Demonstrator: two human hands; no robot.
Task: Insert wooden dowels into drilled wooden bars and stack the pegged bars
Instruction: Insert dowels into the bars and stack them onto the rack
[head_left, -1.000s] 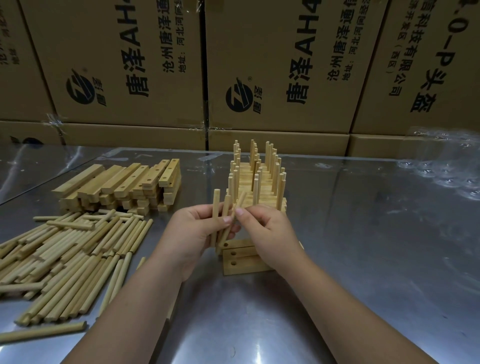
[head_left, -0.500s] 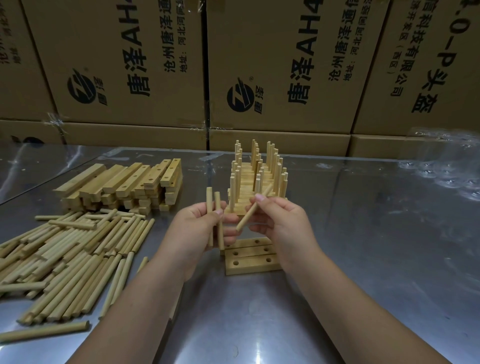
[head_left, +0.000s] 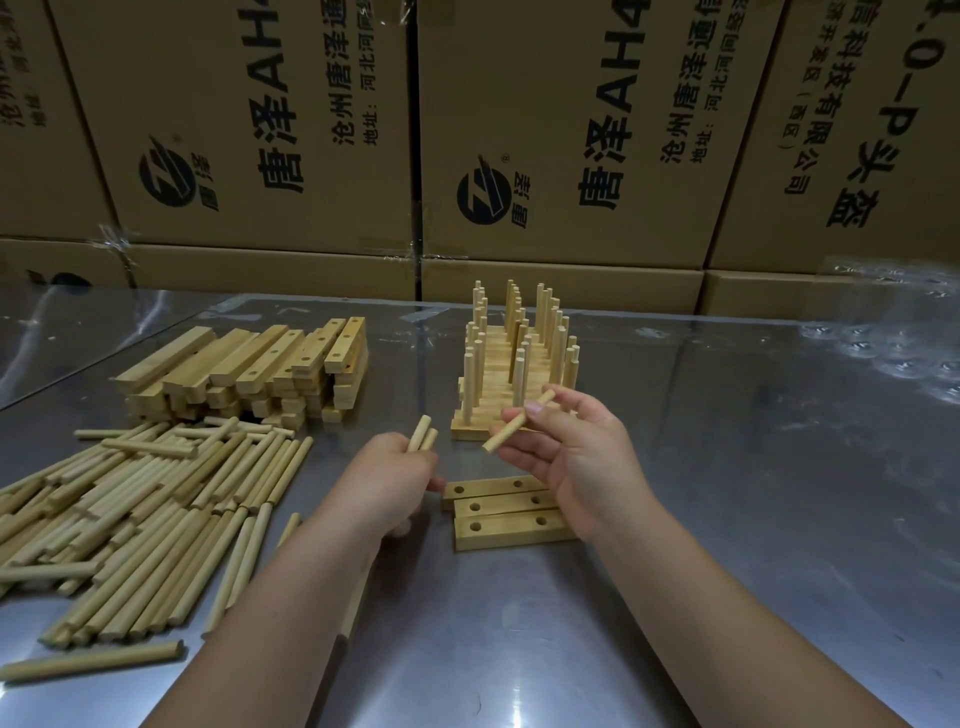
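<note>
Two smooth round dowels (head_left: 422, 436) clamped in left fingers (head_left: 406, 458), third dowel (head_left: 511, 428) pinched by right fingers (head_left: 539, 411)

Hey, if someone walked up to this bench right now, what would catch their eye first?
Probably the cluster of pegged bars standing in the middle of the steel table, dowels bristling upward. Next, the right hand pinching one dowel at a slant by three empty drilled bars, while the left hand grips two more dowels. The big heap of loose dowels on the left also stands out.
</note>
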